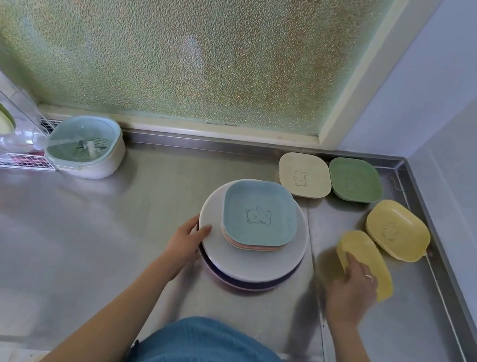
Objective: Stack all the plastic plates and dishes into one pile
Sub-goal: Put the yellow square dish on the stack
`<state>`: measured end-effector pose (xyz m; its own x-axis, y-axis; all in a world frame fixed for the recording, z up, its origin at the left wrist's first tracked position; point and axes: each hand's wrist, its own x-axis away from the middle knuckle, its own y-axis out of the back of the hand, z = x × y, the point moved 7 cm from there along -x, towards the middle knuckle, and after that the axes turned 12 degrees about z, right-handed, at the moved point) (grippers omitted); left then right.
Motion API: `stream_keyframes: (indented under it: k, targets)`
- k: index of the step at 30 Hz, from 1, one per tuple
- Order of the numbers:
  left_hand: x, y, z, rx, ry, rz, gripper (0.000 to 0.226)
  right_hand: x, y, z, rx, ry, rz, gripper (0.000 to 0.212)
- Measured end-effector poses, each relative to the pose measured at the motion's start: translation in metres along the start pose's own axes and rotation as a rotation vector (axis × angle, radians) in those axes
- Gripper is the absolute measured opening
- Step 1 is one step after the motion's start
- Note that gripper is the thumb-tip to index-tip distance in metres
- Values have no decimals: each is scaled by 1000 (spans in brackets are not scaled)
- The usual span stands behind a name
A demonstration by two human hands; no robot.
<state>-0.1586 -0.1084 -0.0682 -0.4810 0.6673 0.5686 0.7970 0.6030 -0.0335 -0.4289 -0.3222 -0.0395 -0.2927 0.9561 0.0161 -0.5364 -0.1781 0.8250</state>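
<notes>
Gripping tilted pale-yellow dish point(370, 261): right hand point(352, 286) fingers; left hand point(184, 243) fingers pinch white round plate point(213, 249) rim.

Square dishes point(260, 213) atop round plates point(248, 266) on counter point(89, 235); four more dishes point(304, 175) right, lidded basket point(85, 145) left.

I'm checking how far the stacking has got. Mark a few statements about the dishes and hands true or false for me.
1. The blue dish lies on top of the pile. True.
2. The right hand holds nothing. False: it grips a tilted yellow dish.
3. The green dish is already on the pile. False: it sits on the counter, beside the beige dish.
4. The left hand holds the rim of the white round plate. True.
</notes>
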Motion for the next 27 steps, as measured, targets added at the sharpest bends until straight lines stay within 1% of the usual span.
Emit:
stream_keyframes:
  k: [3, 6, 10, 12, 18, 21, 23, 27]
  targets:
    - [1, -2, -4, 8, 18, 29, 31, 2, 7, 34, -139, 243, -68, 49]
    - [0, 0, -8, -8, 26, 30, 33, 5, 13, 76, -196, 442, -110, 44]
    - [-8, -4, -18, -47, 51, 75, 34, 21, 19, 128, -155, 726, -136, 36]
    - [-11, -10, -22, -58, 56, 103, 36, 27, 15, 139, -123, 801, -120, 37]
    - [-11, -29, -24, -23, 72, 160, 39, 38, 4, 133, -51, 798, -20, 36]
    - [-6, -33, -23, -3, 83, 160, 39, 45, -3, 136, -25, 793, 99, 33]
    - [-3, -32, -24, -15, 89, 174, 39, 47, -9, 137, -61, 718, 194, 35]
    - [-5, -25, -32, -127, 54, 205, 41, 46, -20, 133, -68, 596, 282, 38]
